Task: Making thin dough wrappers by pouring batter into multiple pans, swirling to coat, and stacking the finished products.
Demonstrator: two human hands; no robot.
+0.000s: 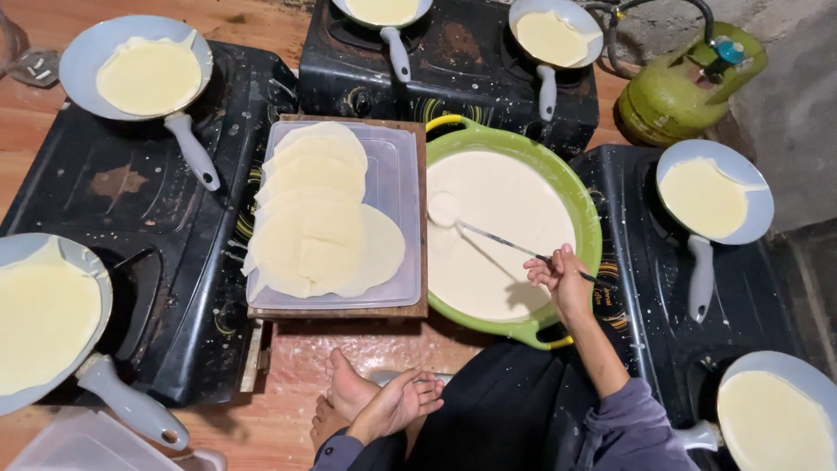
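Observation:
My right hand [561, 279] grips the thin metal handle of a ladle [445, 209] whose bowl rests in pale batter inside a large green basin [582, 205]. My left hand [403, 403] lies loosely curled, palm up, holding nothing, next to my bare feet [344, 397] on the wooden floor. Left of the basin, a clear plastic tray [392, 166] on a wooden board holds a stack of thin pale crepes [318, 214].
Black gas stoves [131, 192] ring me, carrying several grey pans, each with a crepe: far left [150, 74], near left [44, 318], top middle [384, 10], top right [554, 37], right [711, 194], near right [772, 419]. A green gas cylinder [680, 87] stands behind.

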